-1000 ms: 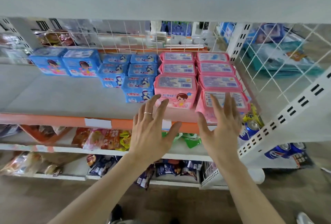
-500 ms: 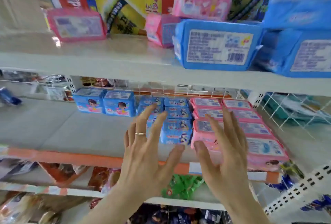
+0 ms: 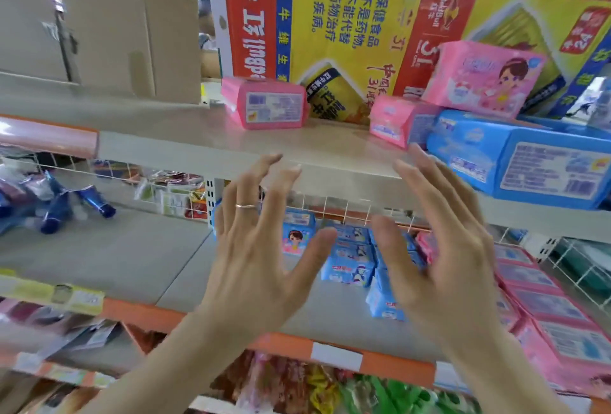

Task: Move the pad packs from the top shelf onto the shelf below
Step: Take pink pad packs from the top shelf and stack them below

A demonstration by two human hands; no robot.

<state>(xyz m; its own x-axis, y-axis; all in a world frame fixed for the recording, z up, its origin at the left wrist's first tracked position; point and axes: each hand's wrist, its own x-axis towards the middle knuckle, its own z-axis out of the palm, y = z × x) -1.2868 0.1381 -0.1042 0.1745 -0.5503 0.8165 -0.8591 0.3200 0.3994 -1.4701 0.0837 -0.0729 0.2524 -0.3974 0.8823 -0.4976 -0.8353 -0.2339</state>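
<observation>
Held left hand (image 3: 254,248) and right hand (image 3: 443,258) up before the top shelf (image 3: 231,144) edge, fingers spread wide, gripping nothing. Faced pink pad packs (image 3: 266,107) on that shelf at twelve and one o'clock, blue pad packs (image 3: 529,162) at two o'clock, with more packs on the shelf below (image 3: 115,258) at four o'clock.

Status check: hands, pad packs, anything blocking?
Left hand and right hand open, empty, at top shelf edge. Pink packs and blue packs on top shelf, none gripped. Nothing in the way.
</observation>
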